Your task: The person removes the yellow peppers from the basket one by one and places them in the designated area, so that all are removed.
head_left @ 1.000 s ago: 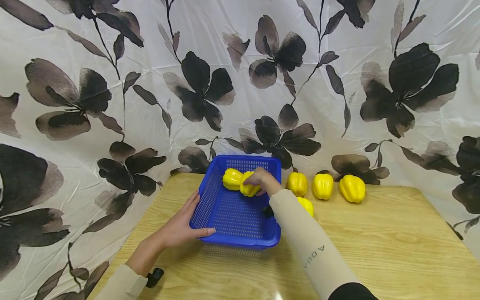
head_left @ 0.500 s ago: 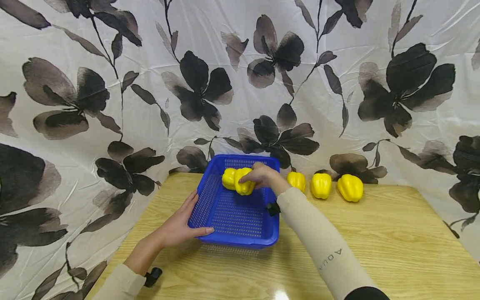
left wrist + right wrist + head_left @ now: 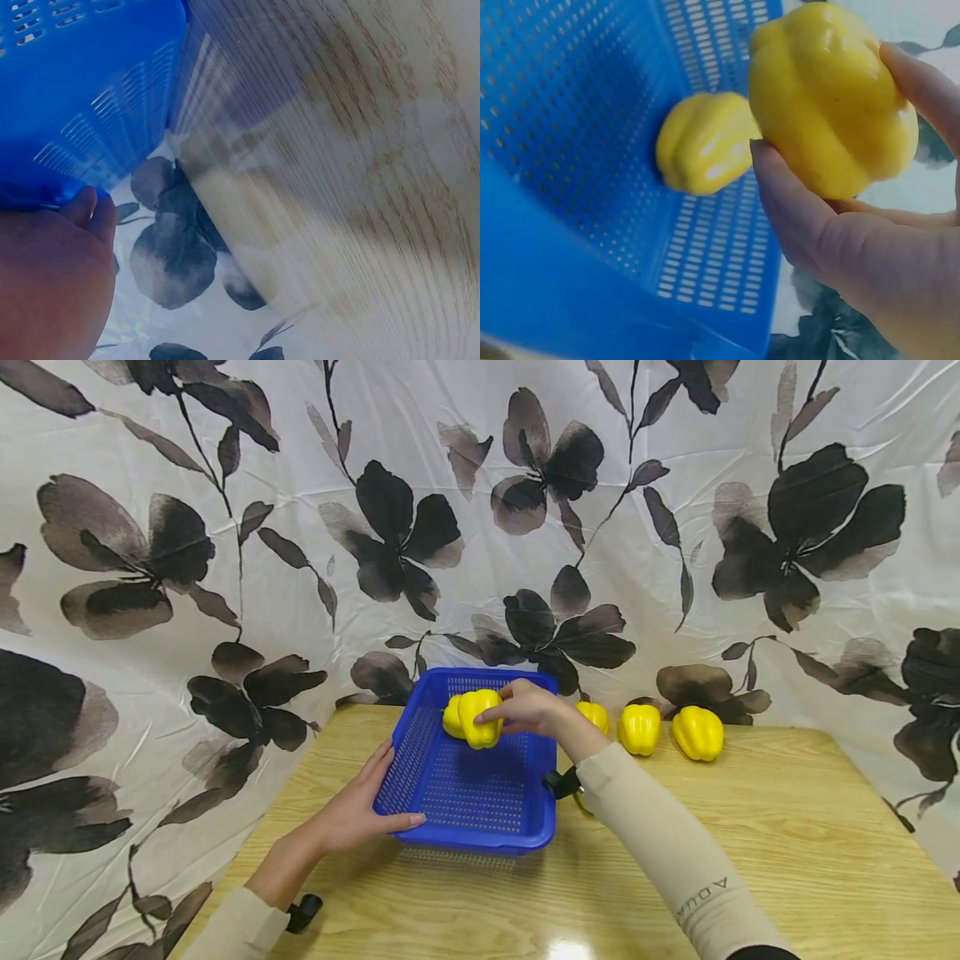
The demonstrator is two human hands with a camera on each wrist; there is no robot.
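My right hand holds a yellow bell pepper between thumb and fingers, raised over the inside of a blue perforated plastic basket. Behind it, a second yellow bell pepper lies in the basket, partly covered in the head view. My left hand grips the basket's near left corner, its thumb over the front rim and its fingers along the outer left side. In the left wrist view, fingertips of that hand meet the basket's edge.
Behind the right forearm, three yellow bell peppers stand in a row: a partly covered pepper, a middle pepper and a right pepper. A sliver of yellow shows beside the right wrist. The wooden table meets a floral curtain.
My right hand has shifted the held bell pepper to the left, so that it overlaps more of the pepper in the basket. The right forearm has swung right. My left hand keeps its place on the basket.
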